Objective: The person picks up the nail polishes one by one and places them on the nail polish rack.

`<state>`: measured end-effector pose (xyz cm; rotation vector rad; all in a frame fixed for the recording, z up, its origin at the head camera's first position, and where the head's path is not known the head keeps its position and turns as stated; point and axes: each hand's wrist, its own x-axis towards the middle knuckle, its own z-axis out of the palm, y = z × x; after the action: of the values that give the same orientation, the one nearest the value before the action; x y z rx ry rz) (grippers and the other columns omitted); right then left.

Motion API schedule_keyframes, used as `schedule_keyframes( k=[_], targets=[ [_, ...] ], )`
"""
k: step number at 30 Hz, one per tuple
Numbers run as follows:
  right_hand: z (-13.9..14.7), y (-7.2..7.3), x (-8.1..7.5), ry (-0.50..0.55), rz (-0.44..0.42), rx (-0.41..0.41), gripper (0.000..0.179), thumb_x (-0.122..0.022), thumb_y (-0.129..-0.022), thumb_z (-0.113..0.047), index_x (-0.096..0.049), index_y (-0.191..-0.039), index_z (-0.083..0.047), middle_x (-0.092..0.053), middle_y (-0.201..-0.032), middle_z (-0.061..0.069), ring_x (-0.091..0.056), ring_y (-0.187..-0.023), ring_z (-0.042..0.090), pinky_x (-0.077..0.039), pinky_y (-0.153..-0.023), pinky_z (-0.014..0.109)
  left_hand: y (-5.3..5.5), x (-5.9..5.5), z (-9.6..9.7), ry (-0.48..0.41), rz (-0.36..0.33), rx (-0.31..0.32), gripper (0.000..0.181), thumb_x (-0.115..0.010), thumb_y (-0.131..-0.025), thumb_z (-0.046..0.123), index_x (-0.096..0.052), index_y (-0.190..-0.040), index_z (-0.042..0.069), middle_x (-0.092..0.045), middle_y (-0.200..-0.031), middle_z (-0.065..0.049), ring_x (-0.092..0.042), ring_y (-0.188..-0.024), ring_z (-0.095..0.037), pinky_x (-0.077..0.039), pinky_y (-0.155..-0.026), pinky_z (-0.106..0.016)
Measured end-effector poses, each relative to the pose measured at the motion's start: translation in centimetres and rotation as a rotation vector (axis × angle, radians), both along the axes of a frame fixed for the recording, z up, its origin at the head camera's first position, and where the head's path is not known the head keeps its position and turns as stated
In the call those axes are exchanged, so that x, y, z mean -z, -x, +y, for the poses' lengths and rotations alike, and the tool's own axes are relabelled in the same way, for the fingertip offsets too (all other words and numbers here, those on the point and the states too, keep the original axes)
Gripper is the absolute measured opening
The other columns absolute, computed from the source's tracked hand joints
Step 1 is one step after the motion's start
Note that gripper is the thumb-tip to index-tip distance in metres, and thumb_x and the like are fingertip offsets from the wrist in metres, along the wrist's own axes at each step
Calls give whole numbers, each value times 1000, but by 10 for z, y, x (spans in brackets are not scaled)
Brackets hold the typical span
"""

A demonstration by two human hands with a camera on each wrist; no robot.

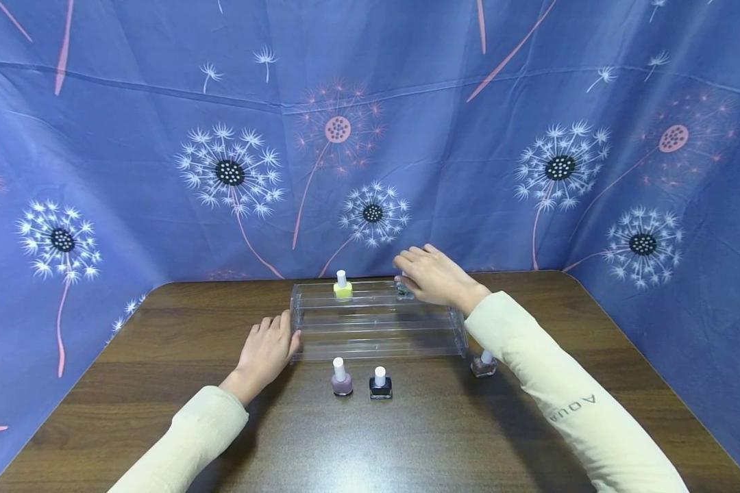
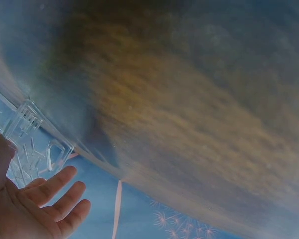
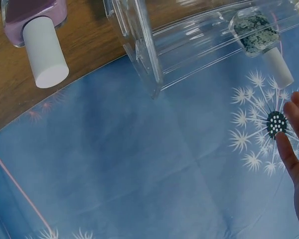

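A clear stepped display rack [image 1: 376, 350] stands at the back of the table. My left hand [image 1: 268, 349] rests at its left end, and in the left wrist view the fingers [image 2: 65, 199] are spread loosely beside the clear plastic. On the rack's top step, toward the right, stands a green glitter nail polish bottle [image 3: 256, 32] with a white cap. My right hand [image 1: 434, 277] is just above it; in the right wrist view its thumb and finger are parted and a small gap separates them from the cap. A yellow nail polish bottle [image 1: 342, 291] stands on the same step, further left.
In front of the rack stand a mauve nail polish bottle [image 1: 342, 383] and a black one [image 1: 380, 388]. A brownish glitter bottle [image 1: 484, 366] is near the rack's right front corner, beneath the right forearm. A blue dandelion-print cloth [image 1: 444, 171] hangs behind the table.
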<state>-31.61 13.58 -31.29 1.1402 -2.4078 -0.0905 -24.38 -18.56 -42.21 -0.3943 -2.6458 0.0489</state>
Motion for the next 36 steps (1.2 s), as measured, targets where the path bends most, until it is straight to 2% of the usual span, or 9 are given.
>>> schedule_keyframes(
  k=[18,36],
  targets=[
    [-1,-13,7,-24,38,-60,10,-54,-90,-23,-57,-94,-14,-55,-82,-5,-49,-75,14,-38,-69,31,-2,-2,1,6,-27,-7,43,-49,-92,30,-45,-116,-6,-62,-94,-17,-58,-93,-35,-48,-76,-45],
    [-4,-29,20,-40,31,-110,11,-53,-90,-26,-54,-92,-15,-56,-85,-5,-51,-80,15,-38,-70,31,-2,-2,1,18,0,4,42,-51,-91,30,-46,-113,-6,-62,-89,-16,-59,-89,-34,-49,-72,-44]
  ],
)
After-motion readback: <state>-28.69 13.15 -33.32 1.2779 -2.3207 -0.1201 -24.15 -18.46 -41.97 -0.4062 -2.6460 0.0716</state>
